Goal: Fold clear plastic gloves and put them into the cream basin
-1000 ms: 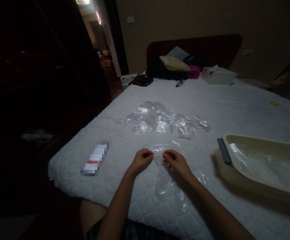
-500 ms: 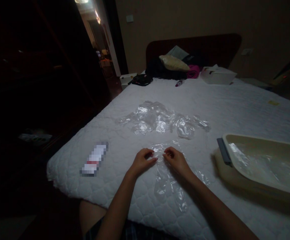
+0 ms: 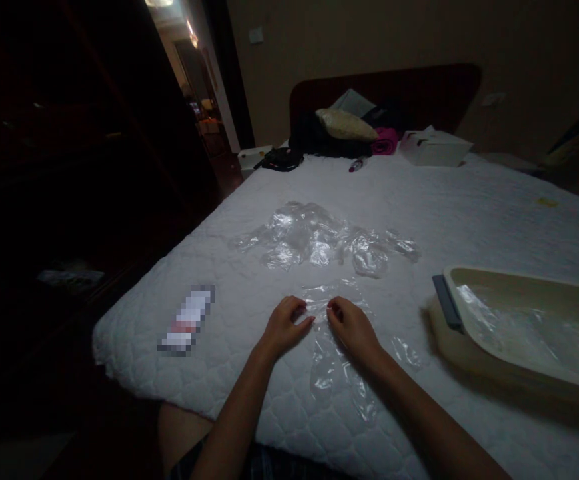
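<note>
A clear plastic bag (image 3: 324, 367) lies spread on the white quilted bed (image 3: 249, 267), close to the front edge. My left hand (image 3: 288, 325) is at the bag's upper left part, thumb and fingers apart, with the fingertips on or just over the film. On the right side, my right hand (image 3: 352, 325) has its thumb and fingers pinched together on the bag's film. Beyond both hands rests a crumpled heap of clear plastic bags (image 3: 309, 233).
A cream bin (image 3: 519, 383) with a grey handle and clear plastic inside stands at the right. A blurred-out flat object (image 3: 186, 320) lies left. Farther back are a white box (image 3: 434, 148), dark clothing and a pink roll (image 3: 384, 141).
My right hand's fingers have drawn closer together at the bag. My left hand has hardly moved. The view has shifted very slightly.
</note>
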Action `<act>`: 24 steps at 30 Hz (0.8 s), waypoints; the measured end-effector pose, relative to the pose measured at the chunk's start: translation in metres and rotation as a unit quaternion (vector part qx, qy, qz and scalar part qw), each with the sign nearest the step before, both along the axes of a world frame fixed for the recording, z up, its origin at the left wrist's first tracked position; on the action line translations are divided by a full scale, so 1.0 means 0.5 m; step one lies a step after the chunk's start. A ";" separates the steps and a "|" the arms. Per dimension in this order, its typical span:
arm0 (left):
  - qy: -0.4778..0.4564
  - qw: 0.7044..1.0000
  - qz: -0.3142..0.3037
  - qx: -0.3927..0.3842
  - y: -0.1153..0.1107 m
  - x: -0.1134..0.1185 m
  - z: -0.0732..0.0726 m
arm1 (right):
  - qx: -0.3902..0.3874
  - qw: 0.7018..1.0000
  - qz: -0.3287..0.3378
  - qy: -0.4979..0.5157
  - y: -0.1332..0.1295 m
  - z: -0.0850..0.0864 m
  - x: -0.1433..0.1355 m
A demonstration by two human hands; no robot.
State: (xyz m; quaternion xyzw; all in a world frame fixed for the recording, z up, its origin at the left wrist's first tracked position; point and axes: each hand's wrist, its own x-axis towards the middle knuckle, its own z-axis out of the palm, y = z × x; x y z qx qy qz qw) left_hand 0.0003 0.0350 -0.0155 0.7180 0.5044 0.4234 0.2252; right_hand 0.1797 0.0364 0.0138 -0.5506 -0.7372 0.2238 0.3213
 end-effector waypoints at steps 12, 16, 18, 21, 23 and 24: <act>0.100 0.986 -0.015 0.129 -0.011 0.004 0.012 | 0.056 0.998 0.019 -0.032 -0.008 -0.012 0.000; 0.149 0.981 -0.037 0.118 -0.013 0.007 0.017 | 0.077 0.994 0.028 -0.066 -0.010 -0.019 0.000; 0.167 0.979 -0.030 0.112 -0.014 0.008 0.018 | 0.081 0.993 0.032 -0.076 -0.010 -0.022 0.000; 0.171 0.978 -0.007 0.117 -0.017 0.008 0.017 | 0.081 0.994 0.032 -0.072 -0.010 -0.024 0.001; 0.161 0.978 0.000 0.131 -0.019 0.008 0.015 | 0.079 0.995 0.028 -0.062 -0.010 -0.025 0.001; 0.156 0.978 -0.002 0.139 -0.020 0.008 0.014 | 0.078 0.995 0.026 -0.058 -0.009 -0.025 0.001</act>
